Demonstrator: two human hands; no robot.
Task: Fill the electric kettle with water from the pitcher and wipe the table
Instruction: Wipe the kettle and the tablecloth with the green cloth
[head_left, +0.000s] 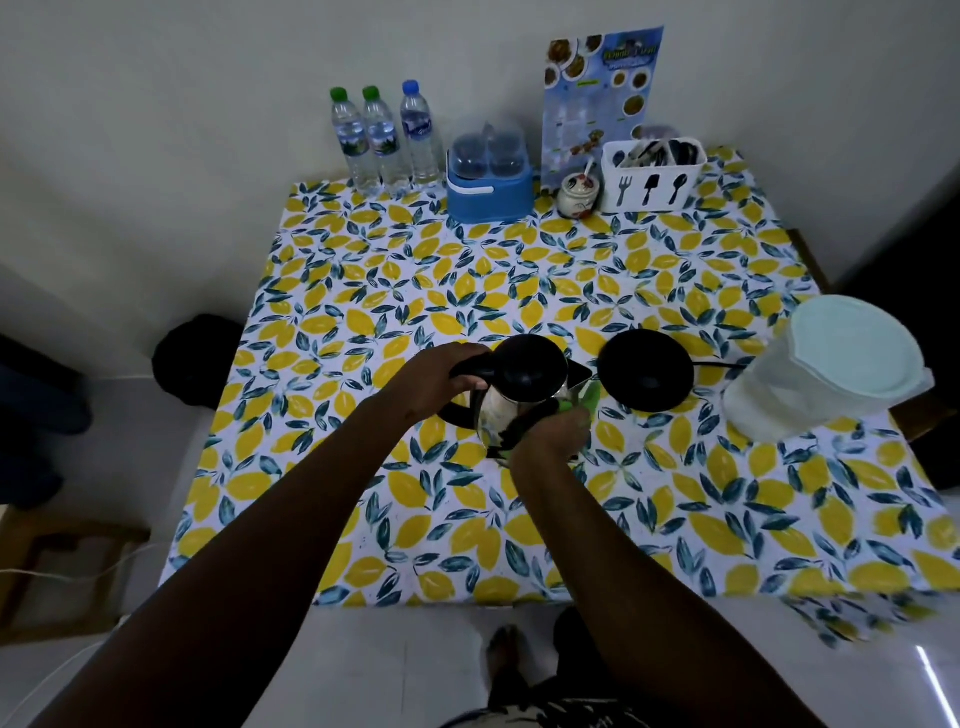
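Note:
The steel electric kettle (498, 410) with a black lid is at the middle of the lemon-print table (519, 275), off its round black base (647, 370), which lies just to its right. My left hand (441, 382) grips the kettle's black handle. My right hand (553, 439) presses a green cloth (584, 400) against the kettle's near right side. The translucent pitcher (831, 369) with a pale lid stands at the table's right edge, apart from both hands. Whether the kettle rests on the table or is lifted, I cannot tell.
Along the far edge by the wall stand three water bottles (382, 137), a blue container (491, 182), a small jar (577, 192), a menu card (597, 98) and a white cutlery holder (652, 174). The base's cord (719, 365) runs right towards the pitcher. A dark stool (195, 358) is left of the table.

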